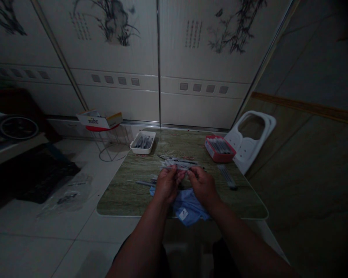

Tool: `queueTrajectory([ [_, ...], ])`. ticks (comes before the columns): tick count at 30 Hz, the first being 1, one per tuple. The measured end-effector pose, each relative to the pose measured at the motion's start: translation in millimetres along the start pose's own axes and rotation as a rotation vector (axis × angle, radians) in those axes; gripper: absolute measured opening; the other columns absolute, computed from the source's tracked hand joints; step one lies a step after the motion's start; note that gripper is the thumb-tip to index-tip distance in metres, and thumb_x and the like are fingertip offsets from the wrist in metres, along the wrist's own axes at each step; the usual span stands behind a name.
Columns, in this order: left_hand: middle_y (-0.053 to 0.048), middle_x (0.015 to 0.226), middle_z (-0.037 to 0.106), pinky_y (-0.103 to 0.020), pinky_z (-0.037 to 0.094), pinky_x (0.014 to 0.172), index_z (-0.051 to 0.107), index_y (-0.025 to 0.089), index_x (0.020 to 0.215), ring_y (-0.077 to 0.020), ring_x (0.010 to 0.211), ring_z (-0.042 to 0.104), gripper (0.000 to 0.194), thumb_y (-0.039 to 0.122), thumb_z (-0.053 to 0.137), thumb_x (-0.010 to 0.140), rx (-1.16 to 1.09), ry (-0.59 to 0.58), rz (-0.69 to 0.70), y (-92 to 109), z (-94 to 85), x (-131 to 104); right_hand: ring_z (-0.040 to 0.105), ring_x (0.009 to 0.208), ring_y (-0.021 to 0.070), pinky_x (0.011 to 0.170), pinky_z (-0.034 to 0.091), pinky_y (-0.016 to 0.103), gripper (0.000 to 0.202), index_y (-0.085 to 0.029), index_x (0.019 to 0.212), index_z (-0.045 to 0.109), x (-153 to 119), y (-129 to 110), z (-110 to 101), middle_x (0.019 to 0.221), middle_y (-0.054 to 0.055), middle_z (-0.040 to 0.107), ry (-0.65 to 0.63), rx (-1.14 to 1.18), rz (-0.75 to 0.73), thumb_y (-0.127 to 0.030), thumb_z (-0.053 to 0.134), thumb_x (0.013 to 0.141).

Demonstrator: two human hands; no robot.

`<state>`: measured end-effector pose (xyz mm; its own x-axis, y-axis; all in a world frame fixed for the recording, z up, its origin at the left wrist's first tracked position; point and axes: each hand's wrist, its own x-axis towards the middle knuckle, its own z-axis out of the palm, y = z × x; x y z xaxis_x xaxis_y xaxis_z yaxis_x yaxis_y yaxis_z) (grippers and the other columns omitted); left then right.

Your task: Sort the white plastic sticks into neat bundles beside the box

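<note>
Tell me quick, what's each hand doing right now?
Left hand: closed, seemingly on a slim item too dim to name.
Right hand: closed, seemingly pinching the same slim item.

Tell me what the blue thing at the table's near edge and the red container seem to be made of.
The blue thing looks like soft, matte fabric: it lies in loose folds and droops over the table edge. The red container is probably moulded plastic, judging by its rounded corners; dim light leaves its finish uncertain.
</note>
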<state>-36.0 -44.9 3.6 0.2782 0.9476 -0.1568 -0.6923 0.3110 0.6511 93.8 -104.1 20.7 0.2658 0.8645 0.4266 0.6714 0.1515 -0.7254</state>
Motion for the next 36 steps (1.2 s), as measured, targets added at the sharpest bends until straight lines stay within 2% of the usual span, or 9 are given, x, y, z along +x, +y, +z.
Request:
queueTrajectory([
  [6, -0.003, 0.082, 0.071, -0.024, 0.058, 0.074, 0.057, 0.016, 0.093, -0.014, 0.074, 0.072, 0.023, 0.023, 0.077, 0.082, 0.008, 0.001, 0.011, -1.9, 1.2, -1.3, 0.066, 0.078, 0.0205, 0.072, 0.046, 0.03, 0.022, -0.02, 0.097, 0.068, -1.0, 5.2, 0.5, 0.085, 0.005, 0.072, 0.045, -0.032, -0.067, -0.034, 0.053, 0.096],
  [10, -0.003, 0.079, 0.071, -0.024, 0.058, 0.073, 0.057, 0.016, 0.092, -0.0142, 0.075, 0.073, 0.022, 0.022, 0.076, 0.082, 0.014, -0.009, 0.005, -0.9, 1.6, -2.0, 0.069, 0.083, 0.0215, 0.074, 0.051, 0.031, 0.025, -0.02, 0.105, 0.068, -0.7, 10.8, 2.0, 0.092, 0.007, 0.074, 0.002, 0.119, 0.01, -0.038, 0.055, 0.095],
  [14, -0.003, 0.078, 0.071, -0.023, 0.058, 0.072, 0.057, 0.016, 0.092, -0.0139, 0.074, 0.072, 0.022, 0.022, 0.076, 0.082, 0.019, -0.016, 0.004, -0.1, 1.3, -1.1, 0.07, 0.094, 0.0239, 0.082, 0.054, 0.036, 0.035, -0.02, 0.118, 0.064, 0.3, 17.0, 3.1, 0.105, 0.01, 0.073, 0.024, 0.247, 0.079, -0.041, 0.062, 0.09],
  [17, -0.003, 0.08, 0.072, -0.023, 0.058, 0.073, 0.057, 0.016, 0.092, -0.0137, 0.074, 0.073, 0.022, 0.022, 0.076, 0.082, 0.024, -0.019, 0.007, 0.2, 0.5, 0.1, 0.07, 0.091, 0.023, 0.08, 0.054, 0.035, 0.029, -0.02, 0.109, 0.065, 0.9, 20.1, 2.4, 0.101, 0.009, 0.073, 0.016, 0.288, 0.09, -0.041, 0.062, 0.089],
  [23, -0.003, 0.079, 0.072, -0.022, 0.058, 0.072, 0.057, 0.016, 0.091, -0.0135, 0.074, 0.073, 0.023, 0.023, 0.077, 0.081, 0.041, -0.051, -0.005, 0.9, 1.4, -1.3, 0.063, 0.067, 0.0178, 0.061, 0.047, 0.028, 0.027, -0.021, 0.093, 0.062, 3.0, 16.6, -4.0, 0.078, 0.003, 0.07, -0.073, 0.269, 0.128, -0.047, 0.054, 0.094],
  [26, -0.005, 0.084, 0.074, -0.024, 0.058, 0.073, 0.058, 0.016, 0.092, -0.015, 0.076, 0.074, 0.025, 0.024, 0.078, 0.08, 0.056, -0.084, -0.022, 1.9, 2.1, -3.2, 0.057, 0.059, 0.0163, 0.056, 0.042, 0.027, 0.036, -0.022, 0.077, 0.057, 5.6, 12.7, -7.3, 0.065, 0.0, 0.062, -0.095, 0.218, 0.124, -0.05, 0.047, 0.097],
  [29, -0.007, 0.087, 0.075, -0.024, 0.059, 0.074, 0.059, 0.015, 0.093, -0.0162, 0.08, 0.074, 0.025, 0.026, 0.078, 0.08, 0.072, -0.113, -0.037, 2.5, 1.3, -3.7, 0.053, 0.052, 0.0164, 0.052, 0.039, 0.028, 0.046, -0.023, 0.068, 0.053, 8.4, 12.0, -8.2, 0.054, -0.001, 0.054, -0.131, 0.25, 0.213, -0.056, 0.041, 0.097],
  [32, -0.006, 0.088, 0.075, -0.023, 0.058, 0.074, 0.059, 0.016, 0.094, -0.015, 0.079, 0.074, 0.024, 0.026, 0.076, 0.082, 0.078, -0.115, -0.033, 1.9, -0.6, -2.5, 0.053, 0.052, 0.0166, 0.051, 0.039, 0.028, 0.046, -0.023, 0.074, 0.057, 9.6, 13.7, -8.2, 0.057, -0.001, 0.058, -0.156, 0.341, 0.285, -0.061, 0.042, 0.095],
  [36, -0.006, 0.087, 0.074, -0.023, 0.058, 0.075, 0.059, 0.016, 0.094, -0.014, 0.078, 0.074, 0.022, 0.025, 0.075, 0.083, 0.074, -0.119, -0.028, 1.0, -2.4, -0.9, 0.057, 0.059, 0.0161, 0.053, 0.042, 0.026, 0.034, -0.023, 0.088, 0.058, 8.7, 13.4, -9.4, 0.073, 0.001, 0.066, -0.142, 0.397, 0.248, -0.057, 0.055, 0.09],
])
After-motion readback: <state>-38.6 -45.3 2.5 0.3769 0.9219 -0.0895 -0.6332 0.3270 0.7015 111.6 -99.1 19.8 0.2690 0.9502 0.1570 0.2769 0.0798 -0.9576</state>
